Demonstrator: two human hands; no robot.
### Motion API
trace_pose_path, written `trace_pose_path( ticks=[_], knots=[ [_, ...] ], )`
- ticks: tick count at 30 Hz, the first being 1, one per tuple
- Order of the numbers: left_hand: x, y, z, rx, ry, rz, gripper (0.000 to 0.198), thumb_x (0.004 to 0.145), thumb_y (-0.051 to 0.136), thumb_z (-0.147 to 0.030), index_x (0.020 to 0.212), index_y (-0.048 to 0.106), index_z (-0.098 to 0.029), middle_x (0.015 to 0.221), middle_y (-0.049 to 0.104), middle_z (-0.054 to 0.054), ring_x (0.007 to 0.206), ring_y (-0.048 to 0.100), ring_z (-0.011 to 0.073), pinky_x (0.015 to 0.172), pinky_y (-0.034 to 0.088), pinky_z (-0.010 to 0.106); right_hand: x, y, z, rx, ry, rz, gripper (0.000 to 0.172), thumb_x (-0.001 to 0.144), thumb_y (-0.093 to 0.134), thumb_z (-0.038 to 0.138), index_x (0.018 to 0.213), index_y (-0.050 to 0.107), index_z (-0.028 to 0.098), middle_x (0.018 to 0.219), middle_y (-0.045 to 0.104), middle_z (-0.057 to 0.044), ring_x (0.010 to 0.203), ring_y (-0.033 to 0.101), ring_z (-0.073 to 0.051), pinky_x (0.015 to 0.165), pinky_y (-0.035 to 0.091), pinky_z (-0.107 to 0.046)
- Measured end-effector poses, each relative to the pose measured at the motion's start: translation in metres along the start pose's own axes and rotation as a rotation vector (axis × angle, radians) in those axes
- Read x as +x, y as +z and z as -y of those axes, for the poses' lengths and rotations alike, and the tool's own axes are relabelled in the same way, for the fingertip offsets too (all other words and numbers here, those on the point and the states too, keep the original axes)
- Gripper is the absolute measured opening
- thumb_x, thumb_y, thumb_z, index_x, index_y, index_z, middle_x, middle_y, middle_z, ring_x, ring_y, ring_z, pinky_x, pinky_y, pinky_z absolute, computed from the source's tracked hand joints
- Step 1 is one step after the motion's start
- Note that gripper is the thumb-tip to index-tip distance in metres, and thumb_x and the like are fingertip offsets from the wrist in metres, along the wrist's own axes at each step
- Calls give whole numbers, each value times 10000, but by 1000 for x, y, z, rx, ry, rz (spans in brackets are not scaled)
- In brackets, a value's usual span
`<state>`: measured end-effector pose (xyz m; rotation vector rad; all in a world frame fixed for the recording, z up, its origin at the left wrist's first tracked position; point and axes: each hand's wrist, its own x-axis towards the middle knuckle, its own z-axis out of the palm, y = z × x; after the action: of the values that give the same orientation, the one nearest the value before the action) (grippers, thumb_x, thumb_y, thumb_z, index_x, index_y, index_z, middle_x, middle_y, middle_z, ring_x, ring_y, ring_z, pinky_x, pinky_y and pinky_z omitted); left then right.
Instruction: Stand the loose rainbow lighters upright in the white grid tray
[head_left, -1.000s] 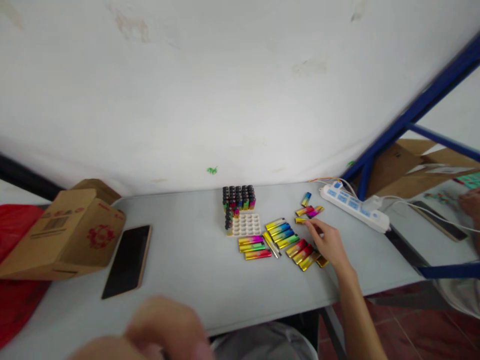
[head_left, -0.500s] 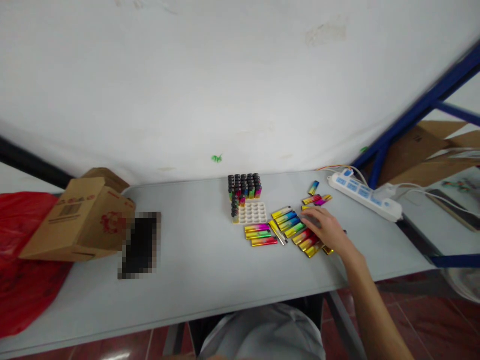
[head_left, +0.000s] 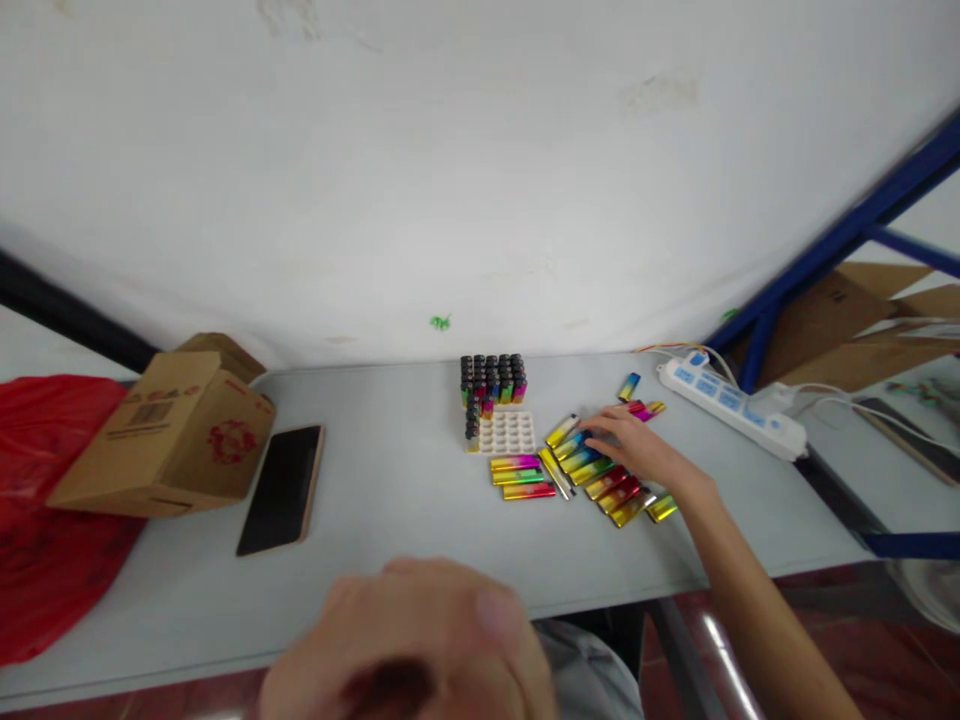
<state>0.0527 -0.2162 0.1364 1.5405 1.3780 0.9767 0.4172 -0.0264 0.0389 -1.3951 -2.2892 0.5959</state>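
Note:
My right hand (head_left: 626, 440) is over the loose row of shiny lighters on the right, its fingers bent and its thumb and fingertips closed about the top end of a blue-and-yellow lighter (head_left: 572, 446). Red-and-yellow lighters (head_left: 611, 485) lie beside it. Large and blurred, my left hand (head_left: 420, 640) is close to the camera at the bottom; its fingers look curled, but I cannot make out whether they hold anything. A white tray (head_left: 508, 434) with round-edged pockets has a few upright lighters (head_left: 472, 425) in its left column. Behind it stands a block of black-topped lighters (head_left: 493, 378).
On the left are a cardboard box (head_left: 165, 435), a red plastic bag (head_left: 60, 520) and a dark phone (head_left: 281, 490). A white power strip (head_left: 731, 405) with cables lies to the right, near a blue metal frame (head_left: 761, 345). A white wall (head_left: 480, 200) rises behind the table.
My right hand has moved left from near the red lighters to the blue ones. My left hand has come up into view at the bottom.

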Motion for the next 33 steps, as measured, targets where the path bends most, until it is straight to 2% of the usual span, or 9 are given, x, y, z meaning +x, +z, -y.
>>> trace_pose_path(
  ticks=[2,5,10,14,18,21,25,29,33],
  knots=[
    [38,-2,7,-97,-23,-74,588,1017,538,-786,1085,865,-302,376,406,-54,291,405,160,353,376,318,5,-3,0,-15,-21,38,198,978,739,260,1147,842,271,1132,786,-102,1094,729,-300,1065,575,-483],
    [91,-15,32,-110,-85,-140,594,889,730,-780,867,841,-197,368,404,-67,303,341,102,372,244,256,10,-8,1,22,-20,57,100,937,773,276,1016,815,233,1043,785,-95,994,736,-286,994,592,-458],
    [139,-39,81,14,-35,-110,843,971,395,-885,612,706,-190,452,217,-70,417,244,105,468,182,276,8,-12,9,317,122,-75,300,929,781,516,1023,755,232,1069,819,-96,975,757,-278,925,627,-440],
    [163,-44,91,311,120,9,713,976,467,-788,641,669,-192,538,310,-52,527,339,131,568,256,290,9,0,22,624,245,-373,489,812,868,660,1034,724,249,1086,818,-86,1034,768,-283,938,644,-446],
    [181,-40,97,380,204,51,454,956,598,-629,958,718,-191,606,414,-72,586,424,150,642,384,289,25,10,42,857,312,-589,524,818,843,708,1101,733,281,1101,797,-74,1019,758,-267,911,654,-443],
    [187,-37,106,356,286,134,461,929,679,-599,1130,714,-186,897,697,37,849,661,234,850,539,361,43,9,63,1018,282,-568,489,855,795,724,1053,708,285,1062,771,-68,999,746,-257,861,652,-421],
    [192,-32,117,399,318,182,710,775,885,-626,1304,696,-193,1315,738,144,1205,696,385,1110,534,483,67,9,91,1108,231,-378,520,907,700,790,1005,595,290,882,692,-13,678,635,-180,607,569,-324],
    [199,-25,124,502,340,171,812,683,964,-628,1296,694,-170,1319,726,165,1230,684,423,1123,533,490,82,28,109,1049,215,-188,571,908,673,842,991,570,287,660,452,81,499,325,-118,459,311,-247],
    [203,-19,128,608,363,170,734,720,954,-596,1257,687,-172,1252,729,160,1195,677,404,1093,546,526,87,54,118,720,194,-308,636,974,558,830,729,501,247,620,410,48,592,374,-137,549,311,-276]
  ],
)
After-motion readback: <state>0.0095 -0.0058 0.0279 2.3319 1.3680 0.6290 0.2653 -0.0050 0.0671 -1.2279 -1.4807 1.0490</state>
